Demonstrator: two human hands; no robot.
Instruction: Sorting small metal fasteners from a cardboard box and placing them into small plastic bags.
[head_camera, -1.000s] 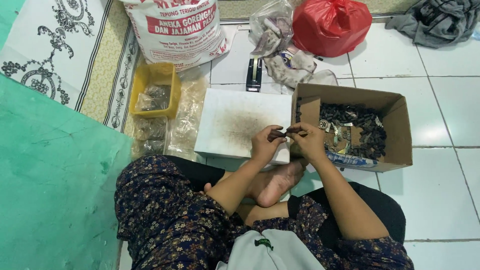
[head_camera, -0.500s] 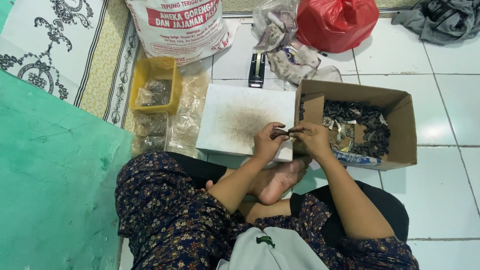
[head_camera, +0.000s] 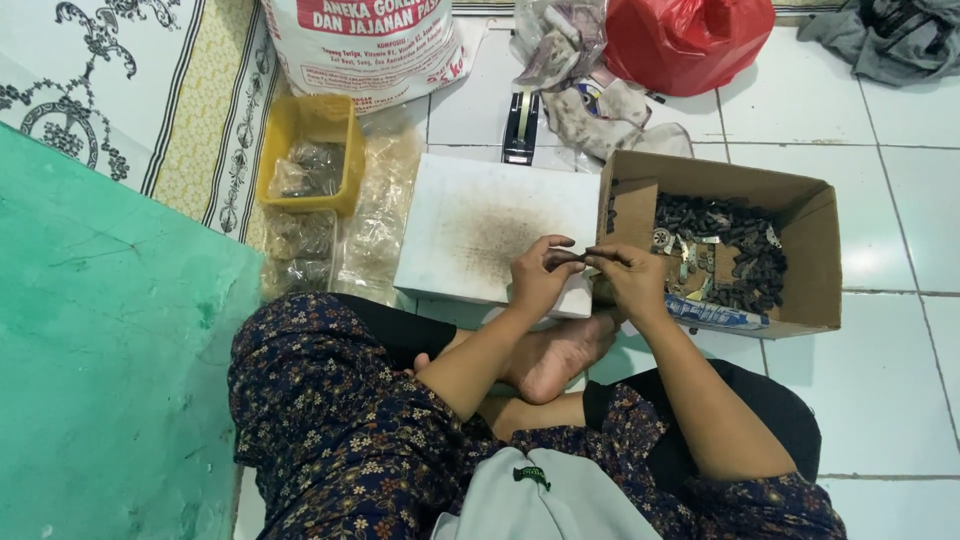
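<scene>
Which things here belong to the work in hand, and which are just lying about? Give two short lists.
In use:
left hand and right hand, holding a small dark piece between them
white board under the hands
cardboard box of dark pieces

Lying about:
red plastic bag
grey cloth
printed sack
tape dispenser

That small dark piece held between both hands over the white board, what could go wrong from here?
The small dark piece is pinched only by the fingertips of the left hand and right hand, so it might slip and drop onto the white board or the tiled floor. The cardboard box of similar dark parts sits right by the right hand; a nudge could perhaps spill some.
</scene>
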